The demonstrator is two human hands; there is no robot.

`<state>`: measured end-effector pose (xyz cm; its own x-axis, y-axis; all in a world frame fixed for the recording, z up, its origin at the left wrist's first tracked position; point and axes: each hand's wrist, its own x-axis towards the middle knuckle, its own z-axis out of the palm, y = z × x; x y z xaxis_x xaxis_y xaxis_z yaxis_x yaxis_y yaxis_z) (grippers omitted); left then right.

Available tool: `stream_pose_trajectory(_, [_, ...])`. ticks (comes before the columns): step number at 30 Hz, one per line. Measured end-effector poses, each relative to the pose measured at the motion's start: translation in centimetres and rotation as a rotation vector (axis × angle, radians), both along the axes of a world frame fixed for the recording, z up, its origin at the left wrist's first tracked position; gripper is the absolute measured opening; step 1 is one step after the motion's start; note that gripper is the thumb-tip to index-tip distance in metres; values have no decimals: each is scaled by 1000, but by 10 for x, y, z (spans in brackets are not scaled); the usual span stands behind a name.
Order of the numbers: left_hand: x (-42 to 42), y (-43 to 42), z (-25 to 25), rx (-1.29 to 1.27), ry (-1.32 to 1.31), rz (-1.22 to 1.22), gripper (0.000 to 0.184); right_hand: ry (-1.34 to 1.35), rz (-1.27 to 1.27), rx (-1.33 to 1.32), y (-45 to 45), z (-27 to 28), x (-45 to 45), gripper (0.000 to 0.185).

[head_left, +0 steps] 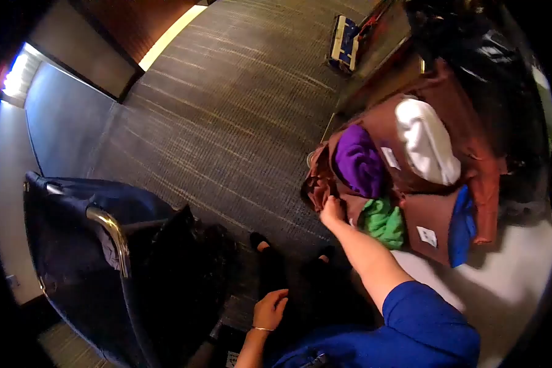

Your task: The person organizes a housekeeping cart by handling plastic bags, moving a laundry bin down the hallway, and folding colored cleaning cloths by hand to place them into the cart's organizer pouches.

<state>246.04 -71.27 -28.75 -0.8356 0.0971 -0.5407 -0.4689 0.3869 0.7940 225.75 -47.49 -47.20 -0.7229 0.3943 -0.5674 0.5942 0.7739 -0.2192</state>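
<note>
My right hand [332, 211] reaches out with its fingers closed on the bunched left edge of a brown fabric pocket organizer [414, 211]. Rolled or folded cloths fill its pockets: a purple cloth [357, 161], a white cloth [426, 141], a green cloth [383, 224] and a blue cloth [462, 227]. Small white labels show on the brown fabric. Low in front of my body hangs my left hand [270, 310], holding nothing, its thumb apart from loosely bent fingers. A thin band circles that wrist.
A dark blue fabric bag [73, 245] with a shiny metal tube frame [110, 233] stands at left. A blue-and-white floor tool head [345, 43] rests on the striped carpet [227, 110]. Black plastic [490, 55] lies at upper right, above a pale surface [503, 294].
</note>
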Motion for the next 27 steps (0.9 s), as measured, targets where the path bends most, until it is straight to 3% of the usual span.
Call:
stream_pose_trajectory(1, [-6,-13,-10,11,-12,-2,22,22,65,84,14,-34,4,33])
stream_pose_trajectory(2, [-9,-27,-23,86,-85,89,21,114,149,38,15,-22,7,28])
stream_pose_trajectory(3, [-11,-37,-30,164,-163,174,20,301,69,-30,1,6,7,25])
stream_pose_trajectory(4, [-24,-42,-32,266,-233,276,17,316,87,-83,-15,43,7,22])
stream_pose_trajectory(5, [-30,-51,-54,389,-185,204,37,222,40,-321,-33,87,14,20])
stream_pose_trajectory(6, [-53,-46,-43,599,-424,475,51,210,74,-577,-58,132,31,18])
stream_pose_trajectory(7, [-74,-42,-31,788,-672,742,66,122,271,-596,-76,151,58,16])
stream_pose_trajectory(9, [-55,-30,-78,850,-698,647,75,-173,481,-964,-99,176,114,23])
stream_pose_trajectory(10, [-50,-22,-95,905,-703,570,85,-506,510,-1020,-111,197,126,27])
stream_pose_trajectory(11, [-70,-20,-63,671,-767,385,79,-576,609,-1072,-122,216,128,33])
stream_pose_trajectory(13, [-46,-16,-71,928,-853,429,66,-697,612,-1179,-120,206,127,34])
stream_pose_trajectory(14, [-38,-20,-67,969,-872,455,50,-838,561,-1325,-116,201,103,32])
stream_pose_trajectory(15, [-25,-32,-77,810,-799,222,43,-977,502,-1474,-112,197,80,30])
stream_pose_trajectory(16, [-32,-46,-55,724,-841,142,44,-779,258,-1428,-101,180,64,23])
stream_pose_trajectory(18, [-16,-75,-36,1136,-1018,184,45,-184,-245,-1257,-81,113,44,22])
stream_pose_trajectory(19, [-4,-88,-34,1033,-1084,83,46,117,-424,-1120,-66,68,33,26])
stream_pose_trajectory(20, [21,-100,-35,929,-1143,-9,47,264,-399,-690,-59,43,11,38])
stream_pose_trajectory(21, [57,-107,-42,925,-1148,-25,47,464,-204,-348,-46,19,-9,54])
stream_pose_trajectory(22, [95,-115,-55,802,-946,-174,29,435,-317,-244,-36,-19,-21,67])
stream_pose_trajectory(23, [111,-121,-61,668,-742,-312,27,447,-343,-165,-27,-57,-28,67])
stream_pose_trajectory(24, [82,-119,-47,651,-746,-318,27,456,-372,-88,-22,-80,-39,66])
stream_pose_trajectory(25, [50,-117,-33,421,-839,-487,30,349,-509,-263,-11,-98,-42,63])
stream_pose_trajectory(26, [28,-114,-23,184,-924,-648,48,230,-652,-408,-4,-103,-48,60])
stream_pose_trajectory(27, [30,-113,-28,176,-929,-641,48,227,-749,-496,9,-115,-42,54])
